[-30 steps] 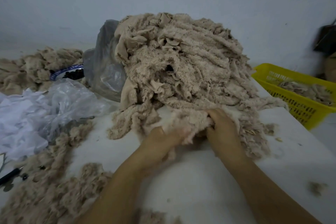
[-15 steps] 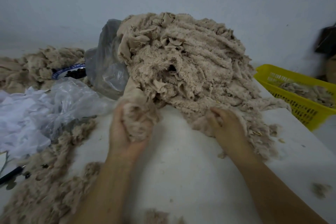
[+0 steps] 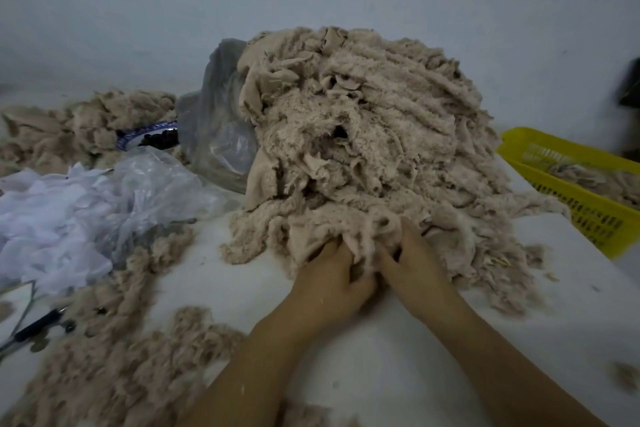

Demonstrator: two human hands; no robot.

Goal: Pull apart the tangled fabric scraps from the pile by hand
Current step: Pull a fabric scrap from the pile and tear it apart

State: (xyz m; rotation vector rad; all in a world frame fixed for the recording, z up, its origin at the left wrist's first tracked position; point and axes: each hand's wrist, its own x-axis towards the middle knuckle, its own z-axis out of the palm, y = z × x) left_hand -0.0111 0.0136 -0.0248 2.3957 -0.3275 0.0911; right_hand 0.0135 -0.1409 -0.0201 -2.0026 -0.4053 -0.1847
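A tall pile of tangled beige fabric scraps (image 3: 363,135) stands on the white table (image 3: 398,357). At its front edge my left hand (image 3: 332,281) and my right hand (image 3: 415,267) sit side by side, fingers curled into the same clump of scraps (image 3: 360,236). The fingertips are buried in the fabric. Pulled-apart beige scraps (image 3: 114,367) lie spread along the table's left front.
A yellow basket (image 3: 595,218) with scraps stands at the right. A grey plastic bag (image 3: 218,128) leans on the pile's left; crumpled white plastic (image 3: 69,218) lies further left. A blue-rimmed dish (image 3: 145,139), more scraps (image 3: 86,121) behind, and a pen (image 3: 38,326) at left.
My left hand let go of a clump at the left and came back to the pile's front. Both hands now dig into the same clump together.
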